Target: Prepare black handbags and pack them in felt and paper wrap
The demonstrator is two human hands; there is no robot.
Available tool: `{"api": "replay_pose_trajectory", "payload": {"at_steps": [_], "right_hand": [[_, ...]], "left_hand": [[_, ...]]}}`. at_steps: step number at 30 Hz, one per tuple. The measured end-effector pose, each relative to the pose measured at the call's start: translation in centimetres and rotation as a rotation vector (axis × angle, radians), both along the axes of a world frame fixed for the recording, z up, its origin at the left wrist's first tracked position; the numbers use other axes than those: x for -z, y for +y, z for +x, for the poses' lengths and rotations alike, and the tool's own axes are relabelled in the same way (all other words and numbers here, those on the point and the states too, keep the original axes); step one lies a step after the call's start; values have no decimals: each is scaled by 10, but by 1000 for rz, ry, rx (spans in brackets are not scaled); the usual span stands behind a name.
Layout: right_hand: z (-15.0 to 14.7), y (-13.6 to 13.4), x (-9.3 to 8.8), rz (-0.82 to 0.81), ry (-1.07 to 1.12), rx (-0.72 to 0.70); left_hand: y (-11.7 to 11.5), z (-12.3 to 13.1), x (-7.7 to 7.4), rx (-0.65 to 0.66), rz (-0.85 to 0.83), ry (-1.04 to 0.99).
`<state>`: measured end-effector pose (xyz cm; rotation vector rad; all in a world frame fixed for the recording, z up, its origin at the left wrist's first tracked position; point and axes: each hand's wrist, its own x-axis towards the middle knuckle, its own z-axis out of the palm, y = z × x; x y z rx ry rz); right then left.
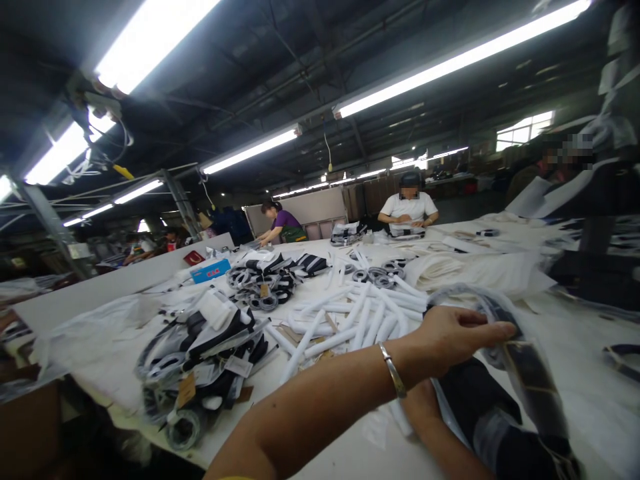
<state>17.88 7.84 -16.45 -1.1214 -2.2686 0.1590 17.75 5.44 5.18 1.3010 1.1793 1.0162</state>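
My left hand (457, 337), a metal bangle (393, 370) on its wrist, reaches across to the right. Its thumb and fingers are closed on a dark strap wrapped in clear plastic (531, 373), which arches up and curves down to the lower right. Beneath my left wrist is my right hand (420, 400); its fingers are hidden by the left arm and the dark cloth. Black fabric (477, 390), looking like part of a bag, lies beside both hands, joined by more dark fabric and plastic at the bottom right.
White padded tubes (360, 317) lie heaped mid-table. Left of them are piles of plastic-wrapped black straps (205, 360) with tags, and a blue box (210, 270). White sheets (475, 273) lie at the right. Across the table sits a person in a white shirt (423, 207); another in purple (285, 223) leans over it.
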Motion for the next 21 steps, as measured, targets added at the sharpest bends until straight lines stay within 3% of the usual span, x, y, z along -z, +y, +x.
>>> {"api": "replay_pose_trajectory", "payload": {"at_steps": [5, 11, 21], "right_hand": [[7, -13, -8, -31, -207, 74], [20, -29, -32, -132, -311, 124], [79, -90, -97, -144, -99, 54]], "left_hand": [[0, 5, 2, -23, 88, 35], [-2, 9, -5, -48, 101, 55], [16, 1, -14, -61, 180, 102]]}}
